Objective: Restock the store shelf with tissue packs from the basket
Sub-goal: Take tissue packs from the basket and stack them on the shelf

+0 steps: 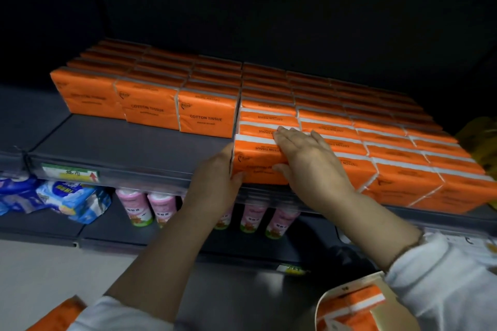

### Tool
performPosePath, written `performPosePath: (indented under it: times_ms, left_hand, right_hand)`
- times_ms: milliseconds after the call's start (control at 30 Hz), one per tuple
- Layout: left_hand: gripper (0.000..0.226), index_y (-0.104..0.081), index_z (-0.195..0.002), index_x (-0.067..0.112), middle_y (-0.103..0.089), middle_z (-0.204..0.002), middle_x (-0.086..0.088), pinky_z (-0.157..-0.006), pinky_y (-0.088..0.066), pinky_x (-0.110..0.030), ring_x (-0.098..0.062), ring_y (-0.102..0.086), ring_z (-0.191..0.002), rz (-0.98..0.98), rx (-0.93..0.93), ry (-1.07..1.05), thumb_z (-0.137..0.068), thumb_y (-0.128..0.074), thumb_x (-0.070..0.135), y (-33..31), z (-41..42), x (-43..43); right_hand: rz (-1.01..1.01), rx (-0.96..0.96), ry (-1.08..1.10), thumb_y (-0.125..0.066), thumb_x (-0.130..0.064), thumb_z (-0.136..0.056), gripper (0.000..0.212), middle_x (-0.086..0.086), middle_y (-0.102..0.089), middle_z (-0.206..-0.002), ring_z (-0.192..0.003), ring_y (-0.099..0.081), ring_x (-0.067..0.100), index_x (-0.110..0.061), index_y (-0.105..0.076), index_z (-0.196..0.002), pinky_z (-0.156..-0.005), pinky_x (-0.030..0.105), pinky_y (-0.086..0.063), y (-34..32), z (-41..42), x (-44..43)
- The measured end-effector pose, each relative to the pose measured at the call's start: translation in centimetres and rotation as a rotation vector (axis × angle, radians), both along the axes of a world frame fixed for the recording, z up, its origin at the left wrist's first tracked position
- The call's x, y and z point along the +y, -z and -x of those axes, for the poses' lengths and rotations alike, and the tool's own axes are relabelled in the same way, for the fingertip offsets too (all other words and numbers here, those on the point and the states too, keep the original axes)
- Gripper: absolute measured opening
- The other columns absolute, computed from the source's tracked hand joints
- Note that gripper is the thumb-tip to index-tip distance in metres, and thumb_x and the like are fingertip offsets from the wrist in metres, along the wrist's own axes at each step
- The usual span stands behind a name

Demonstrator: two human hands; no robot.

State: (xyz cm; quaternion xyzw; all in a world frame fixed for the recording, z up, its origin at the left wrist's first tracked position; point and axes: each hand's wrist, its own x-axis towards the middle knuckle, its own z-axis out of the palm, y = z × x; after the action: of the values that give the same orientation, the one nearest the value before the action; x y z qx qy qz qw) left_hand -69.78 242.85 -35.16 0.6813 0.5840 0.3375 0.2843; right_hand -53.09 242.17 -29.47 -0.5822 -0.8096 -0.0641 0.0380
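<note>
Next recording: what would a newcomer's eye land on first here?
The mass of orange tissue packs filling the upper shelf, stepped back at the left. At centre front, the left hand presses the left end of the front pack while the right hand lies flat on top. Pink canisters stand beneath.

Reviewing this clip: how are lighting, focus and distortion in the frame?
Head view: dim overall, top half nearly black; front tissue packs lit enough to read their print, rear rows sink into shadow; shelf edge bows from wide-angle distortion; basket at the bottom edge looks soft.
</note>
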Motion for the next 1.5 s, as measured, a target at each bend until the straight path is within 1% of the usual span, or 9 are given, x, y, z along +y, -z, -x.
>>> performPosePath:
  times_ms: [367, 500, 700, 800, 933, 1167, 1300, 1400, 1500]
  left_hand:
    - [0.04, -0.05, -0.128, 0.026, -0.065, -0.112, 0.0, -0.079, -0.041, -0.022, -0.016, -0.059, -0.103, 0.026, 0.034, 0.064, -0.091, -0.06, 0.016, -0.1, 0.0, 0.0]
    - [0.037, -0.055, -0.122, 0.023, -0.062, -0.113, -0.004, -0.084, -0.044, -0.029, -0.022, -0.056, -0.107, -0.014, 0.094, 0.036, -0.087, -0.064, 0.015, 0.0, 0.0, 0.0]
    - [0.073, -0.045, -0.134, 0.009, -0.054, -0.128, -0.014, -0.101, -0.037, -0.041, -0.035, -0.046, -0.12, -0.156, 0.246, -0.093, -0.075, -0.076, 0.039, -1.7, 0.1, -0.6]
    - [0.065, -0.045, -0.136, 0.008, -0.054, -0.125, -0.013, -0.1, -0.031, -0.031, -0.031, -0.046, -0.118, -0.399, 0.169, -0.137, -0.082, -0.07, 0.035, -4.3, -1.0, -3.0]
    - [0.044, -0.059, -0.122, 0.009, -0.062, -0.104, -0.01, -0.084, -0.032, -0.024, -0.027, -0.056, -0.096, -0.544, 0.172, 0.113, -0.085, -0.064, 0.032, -4.7, -5.5, -6.1]
    - [0.037, -0.067, -0.114, 0.013, -0.064, -0.099, -0.004, -0.078, -0.047, -0.031, -0.021, -0.059, -0.089, -0.257, 0.353, 0.77, -0.083, -0.065, 0.034, -0.3, -15.1, -10.0]
    - [0.037, -0.065, -0.118, 0.016, -0.061, -0.102, -0.002, -0.075, -0.04, -0.025, -0.018, -0.057, -0.094, -0.134, 0.468, 0.886, -0.084, -0.068, 0.032, 2.0, -18.9, -9.9]
    - [0.043, -0.061, -0.123, 0.019, -0.059, -0.108, -0.001, -0.084, -0.045, -0.032, -0.018, -0.055, -0.101, -0.044, 0.601, 0.92, -0.085, -0.063, 0.04, 3.7, -20.9, -8.8]
    - [0.047, -0.057, -0.128, 0.019, -0.056, -0.114, 0.0, -0.087, -0.047, -0.035, -0.017, -0.054, -0.104, 0.005, 0.645, 0.879, -0.086, -0.062, 0.04, 5.0, -21.8, -7.9]
  right_hand:
    - [0.029, 0.033, -0.008, -0.043, -0.035, -0.097, 0.061, -0.003, -0.014, -0.157, -0.145, -0.01, 0.015, -0.019, -0.015, -0.149, -0.117, 0.035, -0.003, 0.1, -0.4, -0.2]
    - [0.03, 0.039, -0.022, -0.046, -0.035, -0.096, 0.063, -0.002, -0.018, -0.156, -0.144, -0.013, 0.016, -0.018, -0.017, -0.149, -0.118, 0.038, -0.005, -0.2, -0.6, -0.2]
    - [-0.169, 0.262, -0.038, -0.062, -0.028, -0.083, 0.054, 0.013, -0.055, -0.131, -0.121, -0.05, 0.031, -0.006, -0.051, -0.131, -0.105, 0.035, -0.033, -1.4, -3.4, -3.4]
    - [-0.25, 0.376, 0.016, -0.057, -0.028, -0.084, 0.047, 0.012, -0.06, -0.12, -0.112, -0.052, 0.028, -0.005, -0.056, -0.124, -0.096, 0.029, -0.036, -0.7, -7.0, -8.1]
    - [-0.169, 0.412, 0.174, -0.058, -0.027, -0.084, 0.045, 0.014, -0.062, -0.115, -0.108, -0.046, 0.02, -0.002, -0.057, -0.122, -0.092, 0.021, -0.033, 2.8, -12.8, -15.7]
    - [0.115, 0.492, 0.561, -0.069, -0.017, -0.082, 0.041, 0.014, -0.063, -0.114, -0.108, -0.058, 0.028, -0.003, -0.06, -0.119, -0.09, 0.014, -0.03, 10.2, -21.5, -24.4]
    - [0.245, 0.61, 0.758, -0.066, -0.02, -0.085, 0.041, 0.01, -0.061, -0.12, -0.109, -0.058, 0.024, -0.008, -0.059, -0.123, -0.09, 0.02, -0.037, 13.5, -23.6, -25.1]
    - [0.334, 0.714, 0.85, -0.063, -0.025, -0.087, 0.036, 0.01, -0.062, -0.118, -0.105, -0.059, 0.023, -0.009, -0.061, -0.119, -0.09, 0.028, -0.043, 15.9, -24.3, -24.3]
    - [0.4, 0.834, 0.928, -0.061, -0.027, -0.088, 0.033, 0.006, -0.064, -0.113, -0.1, -0.059, 0.019, -0.008, -0.062, -0.115, -0.079, 0.022, -0.041, 17.8, -24.5, -22.6]
